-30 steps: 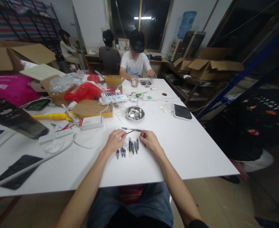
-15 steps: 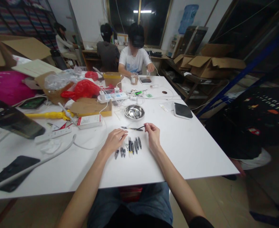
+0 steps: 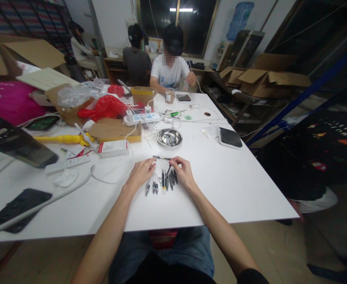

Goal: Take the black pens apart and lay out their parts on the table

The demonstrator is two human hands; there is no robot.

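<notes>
Between our hands lies a row of dark pen parts (image 3: 164,182) on the white table (image 3: 235,185); our left hand (image 3: 140,173) rests beside it, fingers loosely curled, gripping nothing we can make out; our right hand (image 3: 183,172) pinches a thin dark refill (image 3: 168,170) slanting toward the row. Just beyond the fingertips lies a slim pen (image 3: 161,158); farther off sits a steel bowl (image 3: 169,137).

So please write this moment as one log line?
left hand: resting by pen parts | right hand: pinching thin refill | steel bowl: behind
</notes>
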